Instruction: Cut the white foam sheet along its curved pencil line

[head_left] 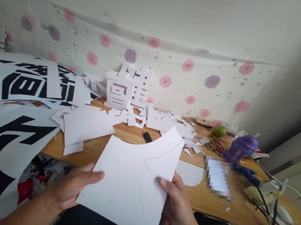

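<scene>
Between my two hands is a white foam board piece [124,177], tilted toward me above my lap and the front of the table. Faint curved pencil lines run across it, and its top edge is cut in a concave curve rising to a point at the right. My left hand [79,183] grips the left edge, thumb on top and fingers underneath. My right hand [177,198] grips the right edge the same way, its fingers hidden behind the board. Beyond the board lie a small black object [147,137] and a rounded white offcut [190,173].
White cut-out characters [119,91] stand at the back among scraps. Printed sheets with black characters [0,156] spread over the left. On the right are scissors [215,145], a purple bottle [240,148], a green fruit [219,131] and tangled cables [274,212]. The wooden table [91,148] runs beneath.
</scene>
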The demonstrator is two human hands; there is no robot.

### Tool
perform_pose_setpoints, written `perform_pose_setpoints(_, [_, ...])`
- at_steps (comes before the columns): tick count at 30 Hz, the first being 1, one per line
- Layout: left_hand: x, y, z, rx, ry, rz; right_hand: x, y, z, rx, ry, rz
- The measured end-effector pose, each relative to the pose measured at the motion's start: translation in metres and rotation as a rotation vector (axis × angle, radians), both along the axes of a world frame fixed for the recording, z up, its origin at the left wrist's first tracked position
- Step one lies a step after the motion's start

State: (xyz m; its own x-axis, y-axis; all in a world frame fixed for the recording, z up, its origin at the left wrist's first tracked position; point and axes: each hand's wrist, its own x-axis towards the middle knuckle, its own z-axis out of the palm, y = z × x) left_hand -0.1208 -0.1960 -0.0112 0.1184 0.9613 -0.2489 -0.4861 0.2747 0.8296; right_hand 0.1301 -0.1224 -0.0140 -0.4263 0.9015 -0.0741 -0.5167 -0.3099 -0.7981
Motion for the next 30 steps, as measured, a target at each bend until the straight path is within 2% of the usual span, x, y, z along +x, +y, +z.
perform_pose_setpoints(6, [0.011, -0.003, -0.011, -0.040, -0.018, -0.029, 0.008, -0.002, 0.005, -0.070, 0.004, -0.050])
perform_pose_setpoints(9, [0.014, -0.004, -0.017, -0.031, -0.014, -0.057, 0.012, -0.002, 0.006, -0.053, -0.011, -0.052])
perform_pose_setpoints(11, [0.012, -0.001, -0.018, -0.023, 0.065, -0.081, 0.015, -0.002, 0.007, -0.017, -0.039, -0.055])
perform_pose_setpoints(13, [0.008, 0.006, -0.015, 0.041, 0.303, -0.052, 0.018, -0.001, 0.009, 0.027, -0.096, -0.071])
perform_pose_setpoints(17, [0.009, 0.030, 0.004, 0.429, 1.138, 0.288, 0.018, 0.001, 0.012, 0.146, -0.321, -0.033])
perform_pose_setpoints(18, [0.014, 0.034, 0.011, 0.521, 1.270, 0.311, 0.017, 0.001, 0.012, 0.178, -0.363, 0.003])
perform_pose_setpoints(19, [0.021, 0.038, 0.018, 0.577, 1.329, 0.250, 0.016, 0.001, 0.012, 0.212, -0.383, 0.045])
perform_pose_setpoints(20, [0.028, 0.042, 0.025, 0.597, 1.322, 0.132, 0.015, 0.000, 0.012, 0.241, -0.385, 0.084])
perform_pose_setpoints(22, [0.044, 0.047, 0.035, 0.529, 1.277, -0.028, 0.013, -0.002, 0.011, 0.282, -0.361, 0.144])
perform_pose_setpoints(25, [0.059, 0.053, 0.040, 0.450, 1.258, -0.048, 0.012, -0.004, 0.009, 0.290, -0.327, 0.176])
perform_pose_setpoints(30, [0.058, 0.055, 0.036, 0.444, 1.197, -0.053, 0.011, -0.007, 0.007, 0.218, -0.216, 0.217])
